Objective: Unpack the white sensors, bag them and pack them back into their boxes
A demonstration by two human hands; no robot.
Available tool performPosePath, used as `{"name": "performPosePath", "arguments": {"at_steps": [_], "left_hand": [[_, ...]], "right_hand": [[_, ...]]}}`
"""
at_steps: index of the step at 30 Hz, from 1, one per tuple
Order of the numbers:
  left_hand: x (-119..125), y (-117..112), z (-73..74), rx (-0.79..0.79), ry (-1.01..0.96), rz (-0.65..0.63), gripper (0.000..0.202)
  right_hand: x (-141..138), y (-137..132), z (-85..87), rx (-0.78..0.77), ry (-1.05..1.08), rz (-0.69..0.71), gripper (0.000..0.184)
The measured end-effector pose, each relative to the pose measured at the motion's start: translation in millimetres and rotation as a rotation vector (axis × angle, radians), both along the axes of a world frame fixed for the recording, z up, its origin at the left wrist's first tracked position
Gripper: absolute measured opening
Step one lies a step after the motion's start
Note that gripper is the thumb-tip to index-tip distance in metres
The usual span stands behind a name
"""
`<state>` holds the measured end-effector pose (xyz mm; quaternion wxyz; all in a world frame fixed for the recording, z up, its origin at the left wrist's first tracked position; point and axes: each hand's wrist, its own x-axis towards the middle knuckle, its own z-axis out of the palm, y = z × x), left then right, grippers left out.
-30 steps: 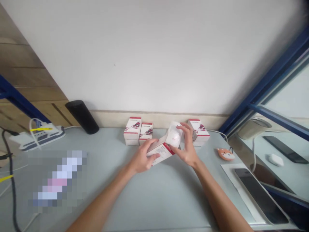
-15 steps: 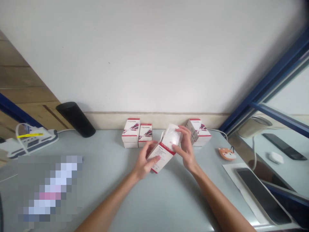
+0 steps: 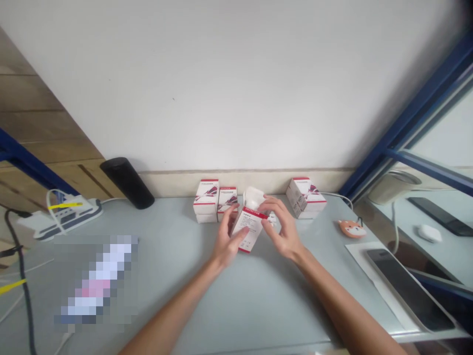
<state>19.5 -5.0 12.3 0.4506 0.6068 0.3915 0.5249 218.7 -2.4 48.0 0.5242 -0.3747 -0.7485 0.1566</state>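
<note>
A white and red cardboard box (image 3: 250, 230) printed "DETECTOR" is tilted in front of me, its upper end unfolded. My left hand (image 3: 228, 240) is wrapped round its left side, thumb across the printed face. Out of the top sticks a white, shiny packet (image 3: 254, 195), its lower part hidden inside the box. My right hand (image 3: 284, 229) is closed about the box's upper right edge, thumb at the front corner and fingertips by the opening. A small white piece, perhaps a side flap, shows between its thumb and fingers.
Similar boxes are stacked against the wall at left (image 3: 206, 199) and right (image 3: 307, 197). A black cylinder (image 3: 127, 183) and a power strip (image 3: 70, 217) stand left. An orange animal-faced pouch (image 3: 352, 229) and a phone (image 3: 410, 288) lie right, beside a mirror-like pane.
The white packet has sunk deeper into the box. My right hand has shifted from the packet down to the box's edge. The box stands more upright, and the view has shifted slightly.
</note>
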Motion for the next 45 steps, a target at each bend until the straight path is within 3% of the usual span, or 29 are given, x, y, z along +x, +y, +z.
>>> {"name": "performPosePath", "arguments": {"at_steps": [4,7,11,14,18,21,29,32,35,38,41,45], "left_hand": [[0,0,-7.4,0.009,0.050,-0.054,0.070],[3,-1,-13.9,0.056,0.073,-0.070,0.073],[4,0,-19.1,0.099,0.091,-0.003,0.075],[3,2,-19.7,0.107,0.126,0.029,0.078],[5,2,-20.7,0.059,0.124,0.032,0.082],[6,3,-24.6,0.023,0.153,0.011,0.083],[-3,8,-28.6,0.128,0.248,-0.071,0.082],[-5,6,-27.9,0.197,0.285,-0.042,0.080],[-4,4,-27.9,0.294,0.339,-0.013,0.079],[-3,2,-27.2,0.366,0.372,-0.004,0.074],[-2,1,-26.5,0.391,0.378,0.010,0.069],[-4,3,-28.3,0.419,0.388,0.007,0.067]], "right_hand": [[2,-1,3.0,-0.020,-0.091,0.015,0.012],[2,-3,1.6,0.096,-0.091,-0.010,0.021],[8,2,-0.5,0.303,0.026,-0.234,0.033],[24,13,-1.3,0.060,-0.115,-0.327,0.022],[44,28,-6.1,-0.359,-0.561,-0.316,0.016],[50,31,-9.4,-0.465,-0.717,-0.306,0.015],[44,28,-7.5,-0.588,-0.784,-0.314,0.008],[51,29,-3.3,-0.459,-0.650,-0.346,0.012],[53,25,7.5,-0.187,-0.412,-0.434,0.015],[44,14,20.6,0.077,-0.213,-0.405,0.014],[29,2,26.7,0.265,-0.212,-0.293,0.019],[17,-2,21.5,0.362,-0.319,-0.140,0.031]]}}
